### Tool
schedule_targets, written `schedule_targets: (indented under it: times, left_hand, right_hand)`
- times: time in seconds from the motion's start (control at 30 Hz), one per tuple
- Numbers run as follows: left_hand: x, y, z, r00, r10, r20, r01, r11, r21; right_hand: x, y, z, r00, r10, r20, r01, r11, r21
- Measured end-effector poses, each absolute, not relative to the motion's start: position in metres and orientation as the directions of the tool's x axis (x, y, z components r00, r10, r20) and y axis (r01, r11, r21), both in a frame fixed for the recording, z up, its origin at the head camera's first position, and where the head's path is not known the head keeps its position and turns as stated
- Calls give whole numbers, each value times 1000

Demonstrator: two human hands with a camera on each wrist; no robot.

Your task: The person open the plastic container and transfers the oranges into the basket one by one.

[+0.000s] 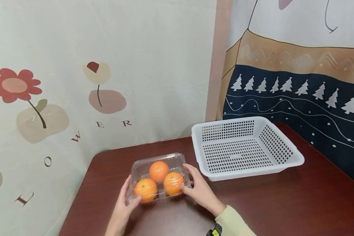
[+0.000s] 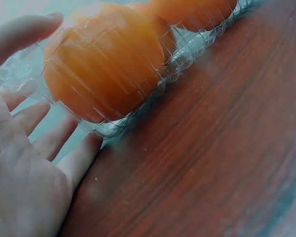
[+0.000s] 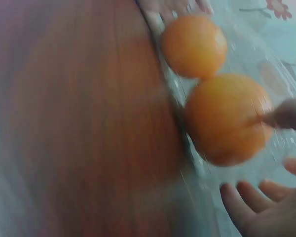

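Note:
A clear plastic box (image 1: pixel 171 160) with three oranges in it is near the left part of the table. Its see-through walls make it hard to tell how the lid sits. My left hand (image 1: pixel 123 207) holds the box's left end, its thumb in front by the nearest orange (image 2: pixel 106 61) and its fingers along the side. At the opposite end, my right hand (image 1: pixel 201 191) grips the box between thumb and fingers, the thumb over the right orange (image 1: pixel 173 184). The right wrist view is blurred; there the thumb lies before an orange (image 3: pixel 229 118). The third orange (image 1: pixel 159 171) sits behind.
A white perforated plastic basket (image 1: pixel 213 177) stands to the right of the box, near the back. The dark red-brown table (image 1: pixel 253 203) ends at a flowered cloth (image 1: pixel 165 65) behind and a navy cloth with trees (image 1: pixel 321 114) on the right.

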State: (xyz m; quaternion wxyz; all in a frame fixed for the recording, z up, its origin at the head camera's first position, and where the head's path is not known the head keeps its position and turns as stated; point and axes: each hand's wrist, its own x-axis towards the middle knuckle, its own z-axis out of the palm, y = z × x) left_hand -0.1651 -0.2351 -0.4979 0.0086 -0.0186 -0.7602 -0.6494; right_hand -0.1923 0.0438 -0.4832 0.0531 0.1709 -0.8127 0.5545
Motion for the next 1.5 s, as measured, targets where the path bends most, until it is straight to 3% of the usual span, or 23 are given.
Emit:
schedule_targets:
  times: [0.4,0.7,1.0,1.5]
  left_hand:
    - [-165,-235,-494,-999,-19,26,22,193,981]
    - [-165,-233,-492,-999,-42,35,27,174,984]
    - [-163,-234,-489,-997,-76,6,-4,120,993]
    - [-161,-238,-494,-982,-41,185,188,-78,979]
  right_hand:
    - [-185,51,-459,-938,-274,214,-273,198,-942]
    - [-200,52,-486,-948,-249,199,-242,153,-958]
    - [-205,56,-503,-952,-256,167,-169,-17,-986]
    - [-195,56,-480,-968,-223,116,-118,-3,-993]
